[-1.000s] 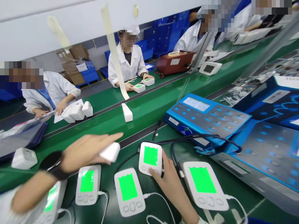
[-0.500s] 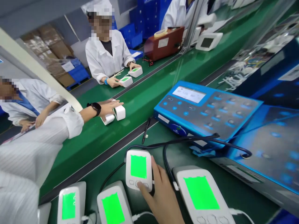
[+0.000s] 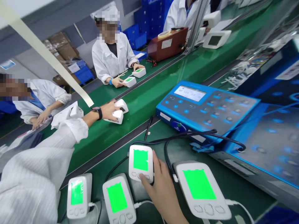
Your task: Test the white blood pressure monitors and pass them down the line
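Note:
My left hand [image 3: 110, 111], wearing a dark watch, reaches over the green conveyor belt [image 3: 149, 90]. Its fingers and thumb grip two white blood pressure monitors [image 3: 118, 117] lying side by side, screens out of sight. Nearer to me, my right hand [image 3: 163, 183] is closed on a small blood pressure monitor [image 3: 140, 163] with a bright green screen. The thumb lies on its buttons and the fingers run along its right side. To its right stands a larger monitor [image 3: 202, 189], and two more, a middle monitor [image 3: 119, 197] and a left monitor [image 3: 78, 196], stand to the left with green screens.
A blue tester [image 3: 205, 105] with a lit display stands at the right, with black tubes [image 3: 184, 135] running in front. A black pen [image 3: 148, 127] lies by the belt edge. Across the belt, a co-worker [image 3: 114, 59] handles two monitors; another person [image 3: 42, 102] sits left.
My left hand has gone from stretched fingers over the two white monitors to fingers curled round them. My right hand stays on the small monitor. The view has shifted slightly.

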Available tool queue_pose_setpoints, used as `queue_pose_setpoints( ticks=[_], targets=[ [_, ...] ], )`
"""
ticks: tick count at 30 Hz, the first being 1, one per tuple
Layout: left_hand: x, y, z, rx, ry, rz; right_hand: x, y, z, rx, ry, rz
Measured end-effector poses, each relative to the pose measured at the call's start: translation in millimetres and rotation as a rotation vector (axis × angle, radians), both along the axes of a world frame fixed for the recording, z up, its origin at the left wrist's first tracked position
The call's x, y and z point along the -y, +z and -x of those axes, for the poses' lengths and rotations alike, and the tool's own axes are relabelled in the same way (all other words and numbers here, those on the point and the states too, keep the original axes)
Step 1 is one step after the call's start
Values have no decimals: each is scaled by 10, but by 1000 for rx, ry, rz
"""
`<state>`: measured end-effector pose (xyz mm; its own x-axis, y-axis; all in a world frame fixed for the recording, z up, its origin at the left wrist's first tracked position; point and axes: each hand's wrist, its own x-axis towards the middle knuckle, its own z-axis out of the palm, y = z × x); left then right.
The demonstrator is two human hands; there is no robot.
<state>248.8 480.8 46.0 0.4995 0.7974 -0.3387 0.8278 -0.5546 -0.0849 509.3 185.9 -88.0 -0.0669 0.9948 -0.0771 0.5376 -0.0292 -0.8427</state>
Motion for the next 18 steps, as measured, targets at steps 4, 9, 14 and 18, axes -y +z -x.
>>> queue_pose_setpoints(
  ticks=[4, 9, 14, 18],
  targets=[
    [839, 390, 7, 189, 98, -95, -4, -12, 7, -13, -4, -26],
    [2448, 785, 136, 570, 408, -67, -10, -67, 6, 25, 7, -79],
    [3399, 829, 168, 515, 611, -65, 26, -94, 32, 60, -19, -184],
    [3193, 723, 216, 408, 573, -48, 212, 99, -26, 65, -86, -371]
  ],
)
